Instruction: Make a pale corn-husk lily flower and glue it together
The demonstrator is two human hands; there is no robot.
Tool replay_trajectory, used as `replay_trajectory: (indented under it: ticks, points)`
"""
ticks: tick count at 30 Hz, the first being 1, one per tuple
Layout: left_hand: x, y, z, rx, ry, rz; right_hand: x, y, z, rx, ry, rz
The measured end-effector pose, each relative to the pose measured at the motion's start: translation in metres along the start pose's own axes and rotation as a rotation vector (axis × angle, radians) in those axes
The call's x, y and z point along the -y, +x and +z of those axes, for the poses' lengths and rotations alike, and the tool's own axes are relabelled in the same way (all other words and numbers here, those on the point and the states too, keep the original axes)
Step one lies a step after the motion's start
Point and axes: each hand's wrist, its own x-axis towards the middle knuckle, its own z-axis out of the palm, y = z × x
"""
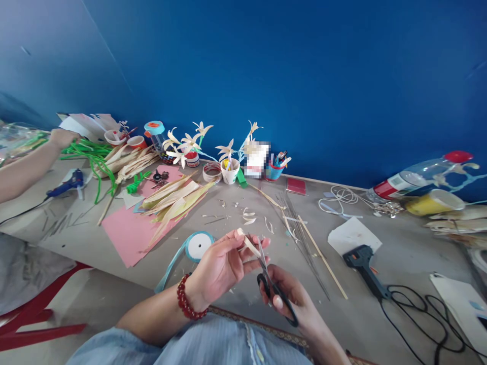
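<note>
My left hand (pixel 227 258), palm up with a red bead bracelet at the wrist, pinches a narrow cream strip of corn husk (pixel 250 245) between thumb and fingers. In my right hand (pixel 291 291) is a pair of black-handled scissors (pixel 263 261), its blades pointing up beside the strip's lower end. Whether the blades touch the strip I cannot tell. Small curled cream offcuts (pixel 249 217) lie on the table beyond my hands. A roll of light blue ribbon (pixel 198 247) lies left of my left hand.
Dried husks (pixel 171 200) lie on pink paper (pixel 125 233). Husk flowers stand in a white cup (pixel 230 172) by the wall. Thin wires (pixel 304 238) and a stick (pixel 323 258) lie right, near a corded glue gun (pixel 365 271). Another person's arm (pixel 30 162) reaches in at left.
</note>
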Motion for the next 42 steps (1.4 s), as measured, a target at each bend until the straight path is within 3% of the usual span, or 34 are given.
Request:
replay_trajectory:
  ticks: [42]
  points:
    - [0.001, -0.001, 0.001, -0.023, 0.073, 0.080, -0.013, 0.002, -0.001, -0.062, 0.036, 0.051]
